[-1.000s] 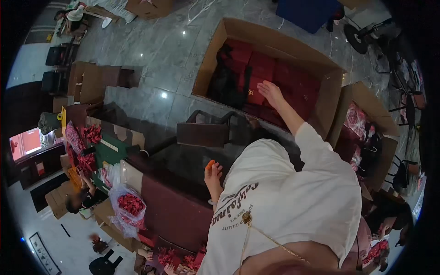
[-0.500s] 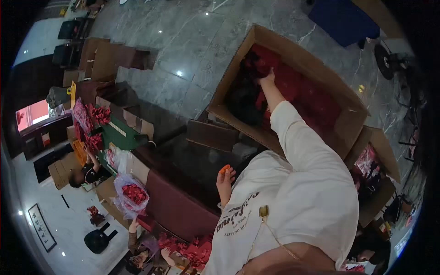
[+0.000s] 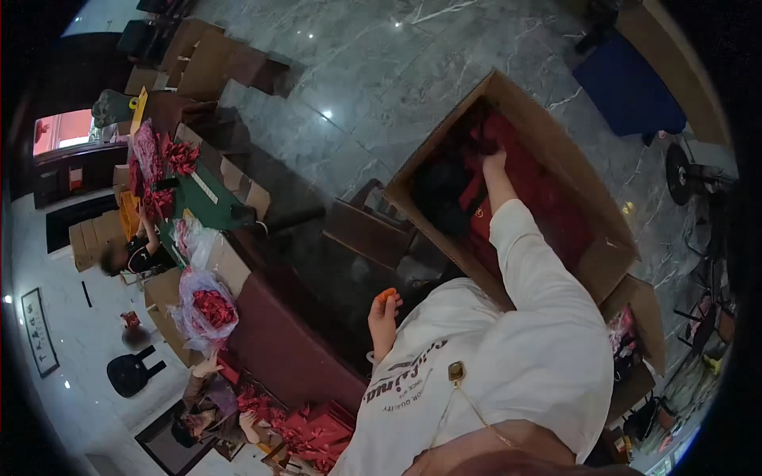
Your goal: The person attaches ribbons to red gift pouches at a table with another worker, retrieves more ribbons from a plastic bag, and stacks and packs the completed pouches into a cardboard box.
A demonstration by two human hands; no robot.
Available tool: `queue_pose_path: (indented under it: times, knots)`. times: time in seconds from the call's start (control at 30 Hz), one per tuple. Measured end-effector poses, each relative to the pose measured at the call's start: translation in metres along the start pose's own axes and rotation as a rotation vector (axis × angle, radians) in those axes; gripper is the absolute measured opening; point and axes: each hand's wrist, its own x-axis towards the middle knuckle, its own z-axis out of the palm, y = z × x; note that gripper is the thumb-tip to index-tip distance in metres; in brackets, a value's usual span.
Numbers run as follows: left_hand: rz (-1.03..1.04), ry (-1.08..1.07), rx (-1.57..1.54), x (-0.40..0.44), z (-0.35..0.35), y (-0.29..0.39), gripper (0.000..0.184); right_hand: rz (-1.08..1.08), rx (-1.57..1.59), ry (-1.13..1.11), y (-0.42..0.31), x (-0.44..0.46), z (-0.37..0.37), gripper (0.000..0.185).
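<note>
My right hand [image 3: 494, 165] reaches down into a large open cardboard box [image 3: 548, 127]. Its fingers are closed at the edge of the red material [image 3: 520, 170] inside; the fingertips are partly hidden. A small gold mark shows on that red material, and a dark bundle [image 3: 436, 184] lies beside it in the box. My left hand [image 3: 383, 321] hangs near my waist, its fingers curled round a small orange thing [image 3: 386, 294] whose kind I cannot make out.
A long table [image 3: 290, 333] stands left, bearing a plastic bag of red items [image 3: 210, 309] and loose red decorations [image 3: 305, 428]. Two people [image 3: 198, 420] work along its far side. A brown stool [image 3: 369, 230] is by the box; another carton [image 3: 635, 313] stands right.
The view has shifted, so the box appears farther right and lower. My right hand stays inside it at the red material. My left hand still holds the orange thing.
</note>
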Motion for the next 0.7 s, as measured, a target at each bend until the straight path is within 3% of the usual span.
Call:
queue_pose_path:
  times: [0.03,0.13,0.17,0.2,0.27,0.37,0.4,0.47,0.53,0.6,0.7]
  knots:
    - [0.041,-0.007,-0.018,0.002,0.0,-0.004,0.032,-0.045,-0.142,0.146,-0.004,-0.016,0.006,0.051]
    - [0.043,-0.009,-0.047,0.009,0.001,-0.008,0.03,-0.266,-0.184,0.114,-0.007,-0.033,-0.008,0.045]
    - [0.046,-0.014,-0.063,0.01,0.002,-0.007,0.028,-0.084,0.217,0.013,-0.017,-0.039,-0.014,0.045]
    - [0.052,-0.026,-0.07,0.012,0.001,-0.006,0.028,-0.096,0.215,0.004,-0.019,-0.048,-0.024,0.045]
    - [0.193,-0.037,-0.016,0.017,0.003,0.002,0.022,-0.591,0.003,0.047,-0.018,-0.105,-0.027,0.053]
    - [0.376,-0.071,0.05,0.026,0.001,0.012,0.022,-0.832,-0.181,0.164,-0.022,-0.2,-0.007,0.056]
    - [0.456,-0.084,0.107,0.026,0.0,0.021,0.023,-0.894,-0.225,0.074,-0.03,-0.204,-0.018,0.051]
    - [0.38,-0.169,0.082,0.02,-0.004,0.042,0.031,-0.901,-0.328,-0.02,-0.039,-0.241,-0.013,0.05]
    - [0.536,-0.269,0.127,0.013,-0.003,0.071,0.058,-0.852,-0.487,-0.254,-0.038,-0.281,0.0,0.051]
    - [0.55,-0.495,-0.167,0.015,0.0,0.094,0.089,-0.803,-0.557,-0.342,-0.014,-0.326,0.017,0.05]
    - [0.702,-0.614,-0.502,0.021,0.009,0.118,0.104,-0.687,-0.773,-0.546,0.035,-0.374,0.025,0.049]
